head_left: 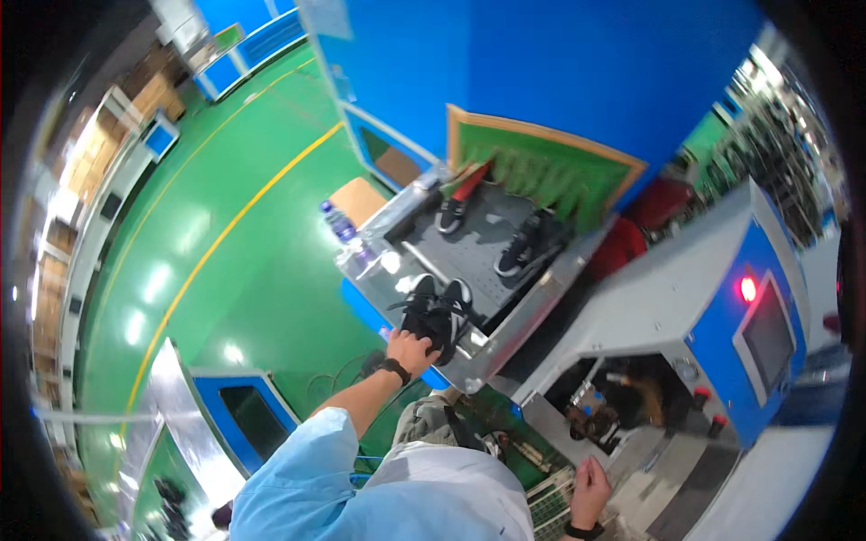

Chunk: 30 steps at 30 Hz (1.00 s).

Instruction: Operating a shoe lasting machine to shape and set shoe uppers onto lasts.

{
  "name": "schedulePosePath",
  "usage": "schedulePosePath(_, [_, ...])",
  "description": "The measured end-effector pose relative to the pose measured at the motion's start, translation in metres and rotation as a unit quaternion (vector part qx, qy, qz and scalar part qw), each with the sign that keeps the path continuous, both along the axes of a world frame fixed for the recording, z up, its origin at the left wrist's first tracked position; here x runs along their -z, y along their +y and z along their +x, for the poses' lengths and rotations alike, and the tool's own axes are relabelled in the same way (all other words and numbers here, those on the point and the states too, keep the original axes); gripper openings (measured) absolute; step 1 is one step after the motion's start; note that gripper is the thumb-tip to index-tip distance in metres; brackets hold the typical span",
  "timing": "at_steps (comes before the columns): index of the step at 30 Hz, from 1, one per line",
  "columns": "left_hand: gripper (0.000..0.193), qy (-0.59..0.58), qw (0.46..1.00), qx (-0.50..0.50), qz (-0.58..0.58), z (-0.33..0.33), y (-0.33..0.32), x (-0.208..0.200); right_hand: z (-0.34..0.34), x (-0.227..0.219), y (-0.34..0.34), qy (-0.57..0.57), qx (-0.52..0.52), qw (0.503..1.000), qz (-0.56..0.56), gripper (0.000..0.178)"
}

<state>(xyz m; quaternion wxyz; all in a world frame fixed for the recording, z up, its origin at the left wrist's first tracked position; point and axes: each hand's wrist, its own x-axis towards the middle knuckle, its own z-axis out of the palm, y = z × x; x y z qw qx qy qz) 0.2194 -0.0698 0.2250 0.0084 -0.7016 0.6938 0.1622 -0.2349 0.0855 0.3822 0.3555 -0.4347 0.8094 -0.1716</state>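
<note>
A pair of black sneakers (437,316) with white edges rests at the near metal edge of the conveyor opening. My left hand (412,353) is closed on the heel end of the pair, with a black band on the wrist. My right hand (590,493) is off to the lower right, near the front of a grey machine; its fingers are loosely curled with nothing visible in them. Further in on the dark conveyor bed (478,248) lie one black shoe (451,212) at the left and another black shoe (521,245) at the right.
A fringed green curtain in a wooden frame (541,162) hangs at the blue machine's (559,63) mouth. A plastic bottle (337,221) stands on the left ledge by a piece of cardboard (359,200). The grey-and-blue machine (649,279) with a red light is at the right.
</note>
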Motion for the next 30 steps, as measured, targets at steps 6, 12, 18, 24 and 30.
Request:
schedulePosePath(6, [0.035,0.079,0.995,-0.025,-0.055,0.059,0.090,-0.036,0.019,0.024,-0.030,-0.032,-0.099,0.990,-0.098,0.041])
schedulePosePath(12, [0.037,-0.010,0.974,-0.198,-0.111,0.158,0.286,-0.083,0.092,-0.008,-0.075,0.007,-0.355,0.934,-0.032,0.037])
schedulePosePath(18, [0.029,-0.164,0.844,-0.479,-0.177,0.264,0.528,-0.169,0.091,0.008,-0.091,-0.046,-0.396,0.917,-0.027,0.037])
schedulePosePath(24, [0.029,-0.357,0.420,-0.812,-0.192,0.311,0.523,-0.234,0.080,-0.087,-0.122,0.178,-0.410,0.867,-0.221,0.023])
schedulePosePath(30, [0.024,-0.072,0.745,-0.633,-0.197,0.260,0.329,-0.061,0.067,-0.186,-0.193,0.367,-0.133,0.703,-0.594,0.045])
